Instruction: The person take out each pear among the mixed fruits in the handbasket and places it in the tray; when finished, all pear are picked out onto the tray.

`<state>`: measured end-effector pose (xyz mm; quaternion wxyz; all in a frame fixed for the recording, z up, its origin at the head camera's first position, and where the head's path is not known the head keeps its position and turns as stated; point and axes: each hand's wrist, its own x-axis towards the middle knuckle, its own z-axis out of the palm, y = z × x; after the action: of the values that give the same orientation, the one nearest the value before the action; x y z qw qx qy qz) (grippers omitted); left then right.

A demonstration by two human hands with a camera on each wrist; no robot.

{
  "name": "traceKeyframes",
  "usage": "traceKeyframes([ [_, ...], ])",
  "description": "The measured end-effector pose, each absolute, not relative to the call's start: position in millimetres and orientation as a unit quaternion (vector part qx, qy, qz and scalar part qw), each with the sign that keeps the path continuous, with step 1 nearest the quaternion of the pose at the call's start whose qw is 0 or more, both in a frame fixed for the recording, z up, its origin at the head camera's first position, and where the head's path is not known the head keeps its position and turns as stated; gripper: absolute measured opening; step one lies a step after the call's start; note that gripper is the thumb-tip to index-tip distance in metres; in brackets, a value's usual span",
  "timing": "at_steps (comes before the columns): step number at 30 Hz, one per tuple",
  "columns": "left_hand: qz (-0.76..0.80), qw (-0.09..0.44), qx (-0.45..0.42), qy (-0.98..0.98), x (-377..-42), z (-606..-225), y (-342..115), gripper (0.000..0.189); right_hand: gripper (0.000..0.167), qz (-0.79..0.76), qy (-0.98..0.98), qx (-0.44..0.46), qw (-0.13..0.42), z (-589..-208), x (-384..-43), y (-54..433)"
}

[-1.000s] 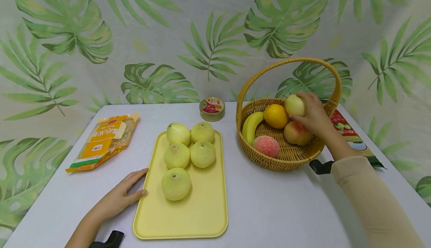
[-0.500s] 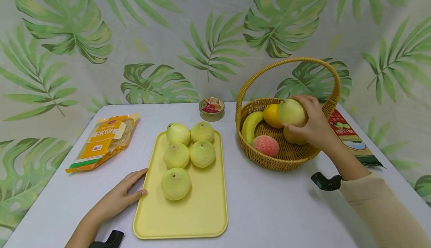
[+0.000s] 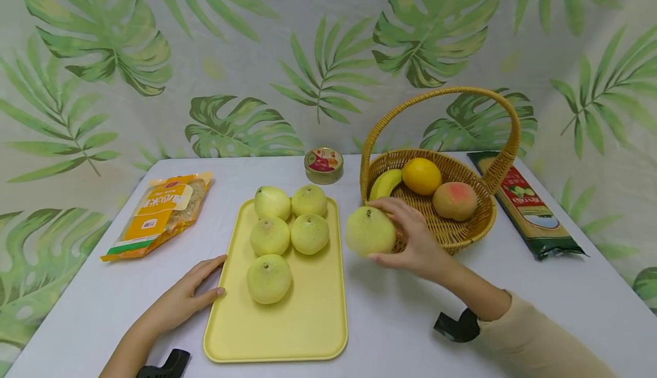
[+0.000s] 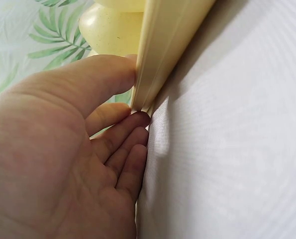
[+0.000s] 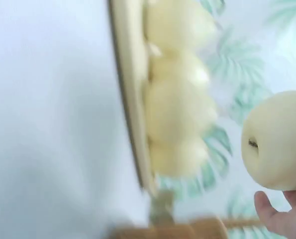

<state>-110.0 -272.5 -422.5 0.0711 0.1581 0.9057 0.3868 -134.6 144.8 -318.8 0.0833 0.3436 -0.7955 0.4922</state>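
Note:
My right hand (image 3: 413, 238) grips a pale yellow-green apple (image 3: 370, 231) with a short stem, held in the air between the basket and the yellow tray (image 3: 313, 332). The right wrist view shows the apple (image 5: 277, 142) at its right edge, fingertips against its underside. Several similar apples (image 3: 269, 279) stand in the upper and middle part of the tray. At the tray's left rim rests my left hand (image 3: 179, 301), fingers extended and thumb apart. In the left wrist view the thumb and fingertips of this hand (image 4: 83, 129) touch the tray's side (image 4: 160, 50).
A wicker basket (image 3: 464, 238) with a tall handle holds a banana (image 3: 385, 184), an orange-yellow fruit (image 3: 421, 176) and a peach (image 3: 455, 201); a pink fruit is mostly hidden behind the right hand. Around stand a tin (image 3: 323, 166), an orange food bag (image 3: 156, 215) and a green-and-red packet (image 3: 531, 207).
My right hand has lifted the apple out of the basket and carried it left and toward me, close to the tray's right edge. The left hand has stayed at the tray.

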Motion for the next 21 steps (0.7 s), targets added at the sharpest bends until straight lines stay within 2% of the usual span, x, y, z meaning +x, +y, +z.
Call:
traceKeyframes([
  [5,0.384,0.07,0.158,0.907,-110,-423,-273,0.061,0.069,0.487,-0.791,0.369,0.04,-340,-125,115],
  [12,0.388,0.074,0.157,0.905,-110,-423,-272,0.061,0.069,0.517,-0.773,0.364,-0.049,-386,-134,94],
  [21,0.39,0.072,0.16,0.904,-110,-423,-273,0.061,0.07,0.538,-0.759,0.359,-0.073,-405,-134,84],
])
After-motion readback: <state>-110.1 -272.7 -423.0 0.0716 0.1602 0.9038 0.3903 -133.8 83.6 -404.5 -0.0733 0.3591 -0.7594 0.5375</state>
